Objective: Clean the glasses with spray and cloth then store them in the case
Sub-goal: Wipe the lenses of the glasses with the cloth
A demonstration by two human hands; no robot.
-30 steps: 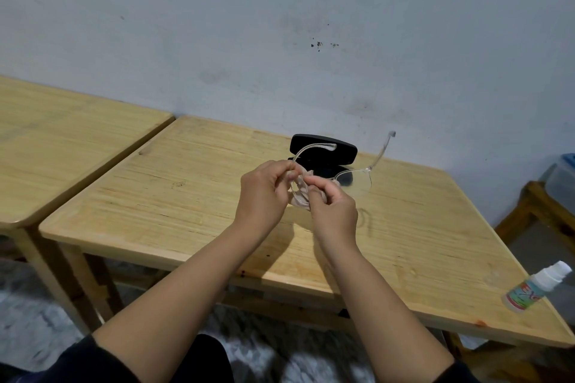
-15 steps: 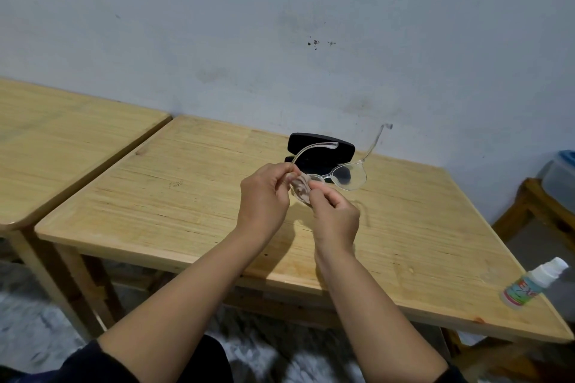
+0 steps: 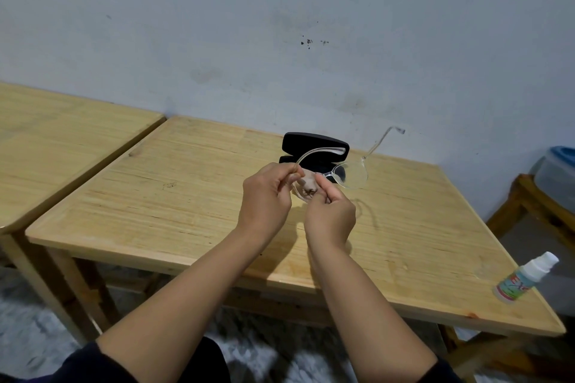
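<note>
Clear-framed glasses [image 3: 353, 175] are held in the air above the wooden table [image 3: 155, 196], their arms unfolded and pointing away from me. My left hand [image 3: 266, 196] grips the frame at its left lens. My right hand [image 3: 329, 214] pinches a small pinkish cloth [image 3: 308, 185] against that left lens. The right lens sticks out free to the right. Behind my hands a black glasses case [image 3: 314, 144] stands open on the table, partly hidden by the glasses and fingers. A small white spray bottle [image 3: 525, 281] lies on its side near the table's right front corner.
A second wooden table [image 3: 62, 134] stands close on the left with a narrow gap between. A grey wall runs behind both. At the far right a wooden stool [image 3: 535, 211] carries a translucent plastic box [image 3: 557, 174] with a blue lid.
The glasses have tilted, the free right lens rising and turning more towards me. My right hand's fingers with the cloth have shifted on the left lens. The hands stay in place.
</note>
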